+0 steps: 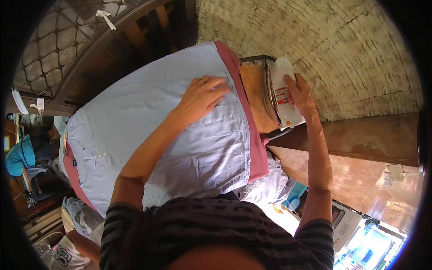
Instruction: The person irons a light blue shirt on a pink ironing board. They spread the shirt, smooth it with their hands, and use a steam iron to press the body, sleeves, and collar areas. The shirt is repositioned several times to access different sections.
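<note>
A pale blue buttoned garment (144,94) is spread over an ironing board with a dull red cover (258,153). My left hand (202,96) lies on the cloth near the garment's hem, palm down with its fingers stretched out. Faint creases run through the cloth below that hand. At the board's bare wooden end (256,96) rests a white clothes iron (282,96) with a red label and a small orange spot. My right hand (302,94) is closed about the iron's right side; part of its fingers is hidden.
A brown ledge (360,139) and a worn, pale wall (315,36) stand beyond the board on the right. Dark latticework (45,49) stands at the upper left. Grey cloth (267,182) hangs below the board. A person (72,252) is at the lower left.
</note>
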